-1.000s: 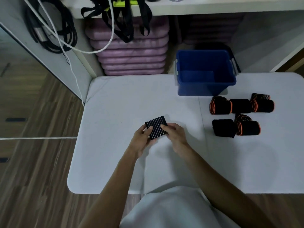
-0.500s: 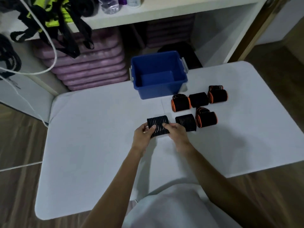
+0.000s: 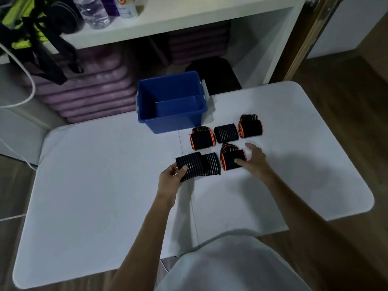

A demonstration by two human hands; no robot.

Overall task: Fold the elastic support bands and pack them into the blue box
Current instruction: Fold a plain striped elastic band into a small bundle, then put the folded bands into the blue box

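My left hand [image 3: 171,177] pinches a folded black ribbed band [image 3: 189,165] by its left end, low over the white table [image 3: 94,185]. It overlaps a second black ribbed band [image 3: 211,164] lying on the table. My right hand [image 3: 253,159] rests on the orange-trimmed band [image 3: 231,157] beside them, thumb on top and fingers spread around its far side. Behind lie another orange-trimmed band [image 3: 202,138], a black ribbed band [image 3: 226,132] and a third orange-trimmed band [image 3: 250,126]. The blue box [image 3: 171,120] stands open and empty at the table's back edge.
A white shelf unit [image 3: 189,19] stands behind the table, holding a water bottle [image 3: 92,11] on top and stacked purple mats [image 3: 90,93] below. Black and yellow straps [image 3: 31,36] hang at the upper left. Wooden floor lies on both sides of the table.
My right hand let go of the black ribbed band and moved right onto the orange-trimmed band. The left hand carried the ribbed band right, beside the others. The view swung right.
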